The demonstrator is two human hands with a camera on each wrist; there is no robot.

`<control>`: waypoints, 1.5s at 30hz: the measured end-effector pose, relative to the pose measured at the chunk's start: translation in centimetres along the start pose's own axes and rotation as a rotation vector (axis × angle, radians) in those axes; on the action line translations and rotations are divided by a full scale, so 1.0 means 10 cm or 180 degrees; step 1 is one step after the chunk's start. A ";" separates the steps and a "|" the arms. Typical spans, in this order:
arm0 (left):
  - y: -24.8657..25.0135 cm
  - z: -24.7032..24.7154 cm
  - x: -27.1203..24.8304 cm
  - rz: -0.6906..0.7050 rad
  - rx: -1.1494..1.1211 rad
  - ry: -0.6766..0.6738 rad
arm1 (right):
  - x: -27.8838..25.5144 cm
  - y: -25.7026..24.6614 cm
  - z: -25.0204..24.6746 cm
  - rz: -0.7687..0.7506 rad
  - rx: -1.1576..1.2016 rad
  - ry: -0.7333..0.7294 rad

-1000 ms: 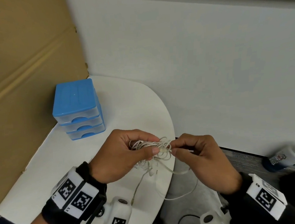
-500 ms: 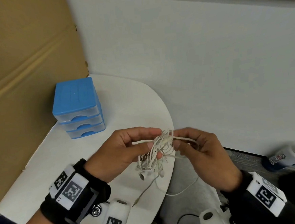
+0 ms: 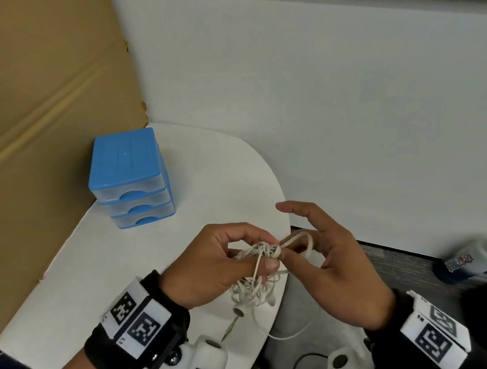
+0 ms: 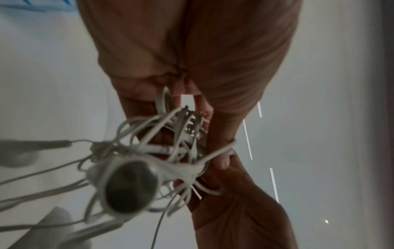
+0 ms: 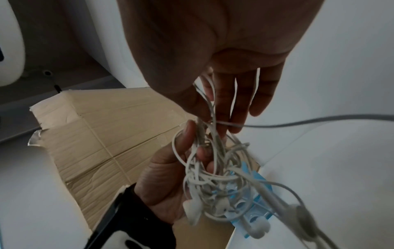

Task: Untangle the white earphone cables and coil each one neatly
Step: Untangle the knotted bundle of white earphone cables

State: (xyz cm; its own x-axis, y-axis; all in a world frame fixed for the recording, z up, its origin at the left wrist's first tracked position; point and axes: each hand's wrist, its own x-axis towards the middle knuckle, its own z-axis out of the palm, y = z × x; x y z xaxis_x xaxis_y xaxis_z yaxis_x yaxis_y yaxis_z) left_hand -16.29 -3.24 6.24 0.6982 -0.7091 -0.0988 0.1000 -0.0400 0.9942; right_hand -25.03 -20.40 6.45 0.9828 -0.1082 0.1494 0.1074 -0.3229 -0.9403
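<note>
Left hand [image 3: 214,269] pinches the tangle of white earphone cables [image 3: 253,291] at lower centre, over the edge of the white table [image 3: 126,266]. Right hand [image 3: 340,267] is spread, one loop over a finger. Tip: don't yank, widen that loop and feed the dangling earbud [image 3: 238,311] back through.

A white round-cornered table [image 3: 69,285] stands against a pale wall [image 3: 317,105], brown cardboard [image 3: 27,114] propped along its left side. A blue three-drawer organizer [image 3: 128,176] sits on it. Grey carpet [image 3: 403,270] lies beyond.
</note>
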 end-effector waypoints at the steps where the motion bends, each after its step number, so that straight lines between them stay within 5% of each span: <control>1: -0.01 0.00 0.01 0.0010 0.0032 0.0107 | -0.01 0.02 0.00 -0.0131 -0.0235 0.0154; 4: -0.04 0.01 0.03 0.0070 0.0139 0.0604 | -0.01 0.00 -0.02 -0.0729 -0.0833 0.0870; 6: -0.05 0.03 0.03 0.0176 0.0354 0.0875 | -0.03 -0.06 0.00 -0.0919 -0.0899 0.0929; 20: -0.08 0.16 -0.01 0.0297 0.0906 0.1206 | 0.01 0.04 0.03 0.0161 -0.0616 0.0374; 27: -0.12 0.00 0.06 0.0137 0.0667 0.1513 | 0.10 0.01 -0.01 0.0813 0.1829 0.0050; 32: -0.14 0.15 0.02 0.0155 0.0594 0.1208 | 0.08 0.09 0.03 0.1012 0.0906 0.0060; 36: -0.19 0.08 0.05 0.0090 0.0653 0.1296 | 0.11 0.10 -0.03 0.0663 0.0990 0.0478; 42: -0.25 -0.27 0.15 -0.0189 0.0402 0.1808 | 0.17 -0.01 -0.26 0.0794 0.2413 -0.0504; 45: -0.21 -0.30 0.16 -0.0119 0.0204 0.1840 | 0.15 -0.07 -0.25 0.1090 0.1642 -0.0656</control>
State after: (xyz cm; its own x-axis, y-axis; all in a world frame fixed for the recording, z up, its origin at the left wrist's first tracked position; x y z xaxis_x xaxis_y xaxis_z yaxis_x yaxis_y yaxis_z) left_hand -13.23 -2.18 3.90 0.9704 -0.2076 -0.1234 0.1015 -0.1130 0.9884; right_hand -24.02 -22.68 8.08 0.9774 0.0741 -0.1980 -0.2090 0.1962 -0.9580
